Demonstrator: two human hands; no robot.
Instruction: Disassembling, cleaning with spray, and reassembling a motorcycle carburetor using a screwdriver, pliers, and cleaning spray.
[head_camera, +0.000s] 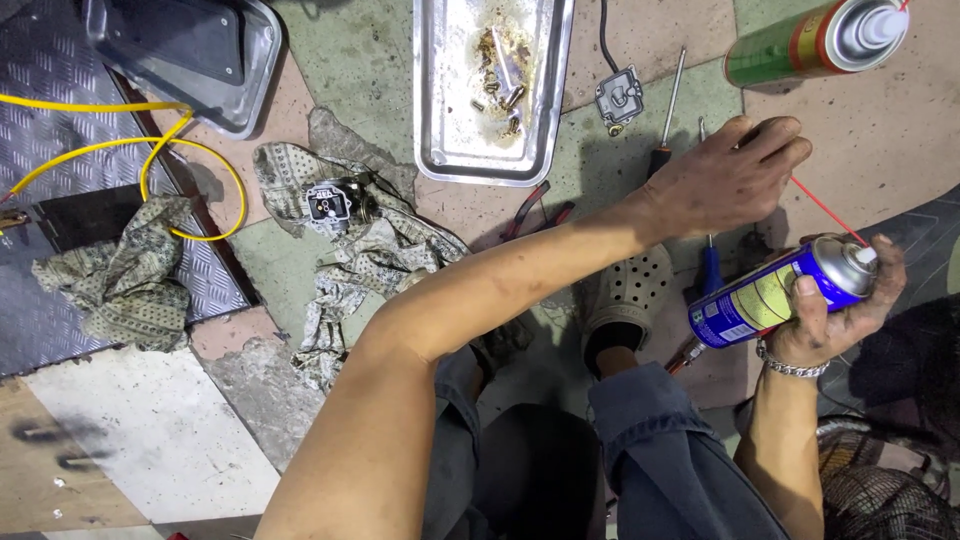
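Note:
My right hand (832, 318) grips a blue and yellow spray can (770, 296), with a finger on its white nozzle. A thin red straw (826, 209) runs from the nozzle up toward my left hand (728, 180). My left hand reaches across my body, its fingers curled over something small that I cannot make out, right at the straw's far end. A metal bracelet (790, 366) sits on my right wrist.
A green spray can (818, 42) lies at top right. A steel tray (492, 95) holds small brass parts. A carburetor body (332, 203) rests on a patterned rag (370, 250). A carburetor cover (620, 97), screwdrivers (668, 110), red-handled pliers (530, 212) and a yellow hose (160, 150) lie around.

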